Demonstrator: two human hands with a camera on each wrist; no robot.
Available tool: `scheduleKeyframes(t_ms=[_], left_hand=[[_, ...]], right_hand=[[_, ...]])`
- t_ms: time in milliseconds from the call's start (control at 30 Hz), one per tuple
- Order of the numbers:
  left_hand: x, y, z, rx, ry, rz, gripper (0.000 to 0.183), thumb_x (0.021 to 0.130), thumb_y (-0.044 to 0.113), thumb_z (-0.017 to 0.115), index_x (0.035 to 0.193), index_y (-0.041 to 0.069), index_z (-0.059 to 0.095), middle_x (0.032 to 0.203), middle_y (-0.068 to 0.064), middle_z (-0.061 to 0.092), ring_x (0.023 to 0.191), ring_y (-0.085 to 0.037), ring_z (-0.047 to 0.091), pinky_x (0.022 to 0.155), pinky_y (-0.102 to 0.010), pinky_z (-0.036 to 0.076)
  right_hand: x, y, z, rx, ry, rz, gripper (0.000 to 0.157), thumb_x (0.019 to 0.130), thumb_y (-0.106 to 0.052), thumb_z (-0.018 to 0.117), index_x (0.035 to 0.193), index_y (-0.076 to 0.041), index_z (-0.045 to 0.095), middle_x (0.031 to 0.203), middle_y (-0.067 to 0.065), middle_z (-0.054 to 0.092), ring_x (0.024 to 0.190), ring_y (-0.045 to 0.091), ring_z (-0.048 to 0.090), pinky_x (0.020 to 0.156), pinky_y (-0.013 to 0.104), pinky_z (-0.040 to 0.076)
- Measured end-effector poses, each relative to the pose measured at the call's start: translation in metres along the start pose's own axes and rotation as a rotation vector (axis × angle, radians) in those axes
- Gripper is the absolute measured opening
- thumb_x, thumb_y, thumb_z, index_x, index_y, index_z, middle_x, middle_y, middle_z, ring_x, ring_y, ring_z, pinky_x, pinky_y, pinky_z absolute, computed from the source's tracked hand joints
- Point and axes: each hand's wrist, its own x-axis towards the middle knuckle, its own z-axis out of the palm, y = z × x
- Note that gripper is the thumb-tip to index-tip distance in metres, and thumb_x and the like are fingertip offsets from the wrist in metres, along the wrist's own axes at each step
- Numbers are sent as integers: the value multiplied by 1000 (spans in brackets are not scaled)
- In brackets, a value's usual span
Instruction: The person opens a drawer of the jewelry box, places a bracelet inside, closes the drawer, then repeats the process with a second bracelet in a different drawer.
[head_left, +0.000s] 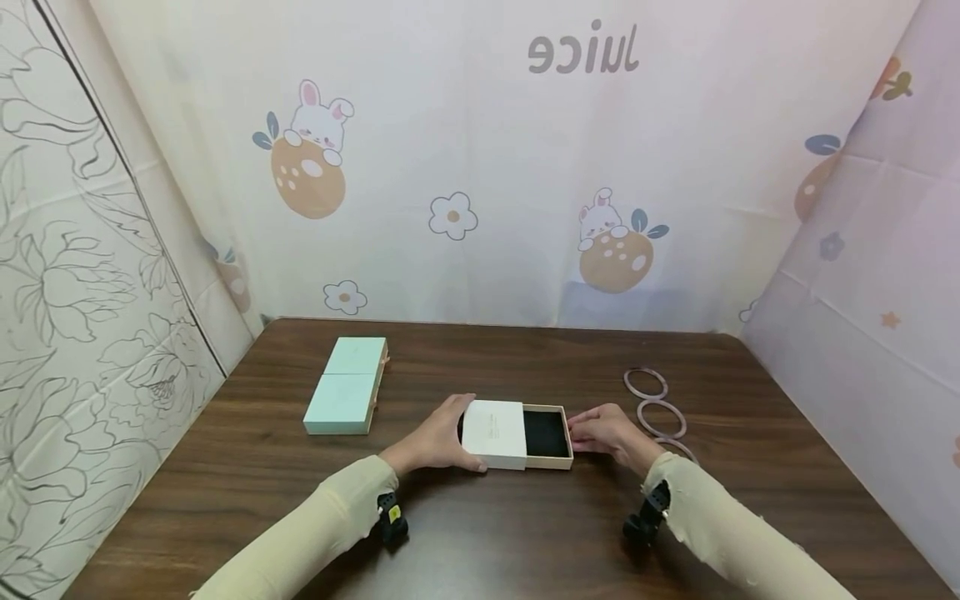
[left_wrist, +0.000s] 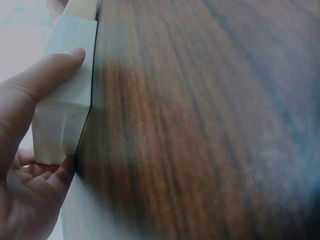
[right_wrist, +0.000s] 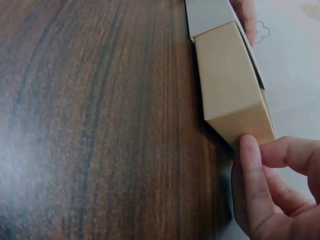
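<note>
A white sliding gift box (head_left: 493, 433) lies on the table with its inner tray (head_left: 566, 462) drawn partway out to the right. Black padding (head_left: 546, 433) lines the tray. My left hand (head_left: 438, 437) grips the white sleeve at its left end, the thumb along the near side in the left wrist view and the other fingers partly hidden behind it. At the tray's right end is my right hand (head_left: 607, 432). In the right wrist view its thumb and forefinger (right_wrist: 285, 150) come together against the tan end face (right_wrist: 245, 125); whether a pull tab lies between them is hidden.
Two mint-green boxes (head_left: 345, 387) lie end to end at the left, with small tabs on their right sides. Several pale purple rings (head_left: 662, 419) lie to the right, partly behind the right forearm. A patterned curtain (head_left: 465, 167) hangs behind the dark wooden table (head_left: 480, 542).
</note>
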Motion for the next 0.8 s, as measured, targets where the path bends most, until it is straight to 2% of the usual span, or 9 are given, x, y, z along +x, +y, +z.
scheduleKeyframes(t_ms=[800], left_hand=[[0, -2, -1, -15, 10, -4, 112, 62, 40, 88, 147, -2, 28, 143, -15, 36, 123, -27, 43, 99, -44, 39]], right_hand=[[-3, 1, -5, -16, 16, -3, 31, 82, 17, 53, 111, 26, 51, 74, 8, 64, 67, 15, 64, 65, 29, 56]])
